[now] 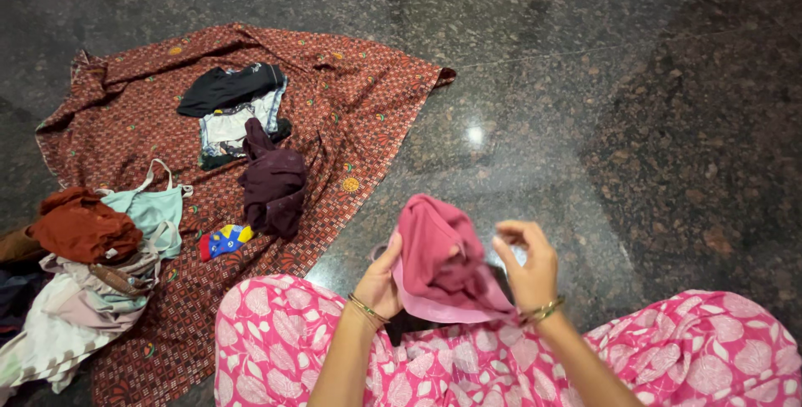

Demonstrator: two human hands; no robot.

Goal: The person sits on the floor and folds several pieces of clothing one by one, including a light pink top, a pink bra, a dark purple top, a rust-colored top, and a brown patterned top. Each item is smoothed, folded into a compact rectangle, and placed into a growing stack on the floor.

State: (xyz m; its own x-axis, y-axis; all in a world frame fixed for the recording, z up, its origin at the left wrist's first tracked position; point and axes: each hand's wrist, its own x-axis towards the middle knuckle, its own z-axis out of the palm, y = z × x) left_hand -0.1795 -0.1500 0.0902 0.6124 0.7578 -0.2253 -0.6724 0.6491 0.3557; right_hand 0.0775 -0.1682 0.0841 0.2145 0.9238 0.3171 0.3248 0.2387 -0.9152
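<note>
I hold a bunched pink garment (pixel 439 256) over my lap, above my pink flower-print trousers (pixel 276 348). My left hand (pixel 383 282) grips its left side, with the cloth wrapped over the fingers. My right hand (pixel 526 263) pinches the cloth's right edge, thumb and fingers curled. Both wrists wear thin gold bangles.
A red patterned cloth (pixel 359 89) lies spread on the dark polished stone floor (pixel 626 123). On it are a dark maroon garment (pixel 273 181), a black and white folded pile (pixel 230 110), a small blue-yellow-red item (pixel 224 241), and at the left a heap of clothes (pixel 92 273).
</note>
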